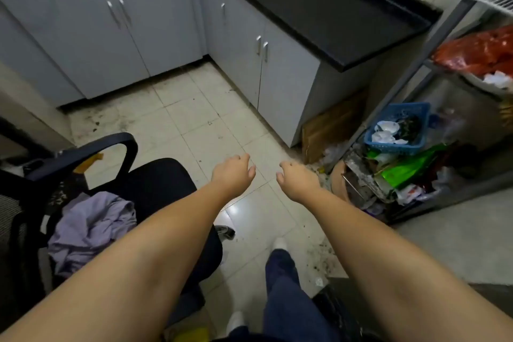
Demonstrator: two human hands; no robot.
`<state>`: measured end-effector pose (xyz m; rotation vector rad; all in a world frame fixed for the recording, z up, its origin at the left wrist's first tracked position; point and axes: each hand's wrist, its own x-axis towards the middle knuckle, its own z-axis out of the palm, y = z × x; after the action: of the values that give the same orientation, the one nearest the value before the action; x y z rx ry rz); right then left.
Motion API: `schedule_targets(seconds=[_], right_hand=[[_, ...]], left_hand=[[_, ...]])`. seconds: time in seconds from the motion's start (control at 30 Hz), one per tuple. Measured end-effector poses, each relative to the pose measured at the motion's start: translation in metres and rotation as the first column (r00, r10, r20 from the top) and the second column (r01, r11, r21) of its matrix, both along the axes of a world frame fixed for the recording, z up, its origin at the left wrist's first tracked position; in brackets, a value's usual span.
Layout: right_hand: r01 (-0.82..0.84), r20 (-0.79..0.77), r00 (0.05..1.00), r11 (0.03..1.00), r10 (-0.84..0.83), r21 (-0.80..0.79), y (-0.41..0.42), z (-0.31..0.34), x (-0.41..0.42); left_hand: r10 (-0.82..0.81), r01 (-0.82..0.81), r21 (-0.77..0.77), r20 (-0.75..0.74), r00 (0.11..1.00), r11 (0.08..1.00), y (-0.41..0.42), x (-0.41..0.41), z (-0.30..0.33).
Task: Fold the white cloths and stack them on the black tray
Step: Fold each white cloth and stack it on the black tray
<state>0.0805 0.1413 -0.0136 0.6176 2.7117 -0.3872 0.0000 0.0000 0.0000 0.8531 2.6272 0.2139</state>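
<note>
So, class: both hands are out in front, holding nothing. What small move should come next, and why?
Probably turn to find the white cloths and black tray. Neither shows in this view, and the left hand and right hand hang loosely curled over bare floor tiles. Only a crumpled lilac cloth lies on the chair.

Single view only, head-worn wide-angle camera, standing height, tilted steeply forward and down. Both bare forearms enter from the bottom corners and reach toward frame center; left hand and right hand sit mid-frame, nearer the lens than the floor below them. Person's legs and shoes are at the bottom edge, straight under the camera. Lens faces an inner corner of grey cabinets under a dark bench, top of frame, farthest away. Office chair close on the left, metal rack on the right. Strong barrel distortion at the edges. No second view, so no overlap.
</note>
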Motion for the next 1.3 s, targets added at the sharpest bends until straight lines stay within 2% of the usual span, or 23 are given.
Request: schedule_targets(seconds=[0.2, 0.47, 0.73, 0.87, 1.07, 1.3], right_hand=[[-0.039, 0.127, 0.991, 0.999, 0.039, -0.004, 0.072, -0.007, -0.078], [-0.178, 0.118, 0.977, 0.984, 0.180, -0.028, 0.147, 0.014, -0.216], [-0.287, 0.081, 0.954, 0.957, 0.289, -0.033, 0.169, 0.012, -0.389], [-0.299, 0.077, 0.951, 0.954, 0.299, -0.013, 0.174, 0.013, -0.495], [-0.231, 0.025, 0.972, 0.971, 0.233, -0.069, 0.178, 0.029, -0.650], [-0.158, -0.066, 0.986, 0.987, 0.156, -0.027, 0.216, 0.047, -0.788]], left_hand=[[0.119, -0.118, -0.008, 0.082, 0.990, 0.993, 0.054, -0.076, -0.008], [0.262, -0.265, 0.025, 0.087, 0.961, 0.964, 0.130, -0.186, 0.006], [0.386, -0.390, 0.068, 0.063, 0.920, 0.919, 0.143, -0.347, 0.012], [0.394, -0.396, 0.066, 0.044, 0.918, 0.916, 0.137, -0.448, 0.010], [0.343, -0.343, 0.035, 0.007, 0.939, 0.939, 0.131, -0.613, 0.032], [0.235, -0.233, 0.050, -0.045, 0.971, 0.971, 0.176, -0.769, 0.054]])
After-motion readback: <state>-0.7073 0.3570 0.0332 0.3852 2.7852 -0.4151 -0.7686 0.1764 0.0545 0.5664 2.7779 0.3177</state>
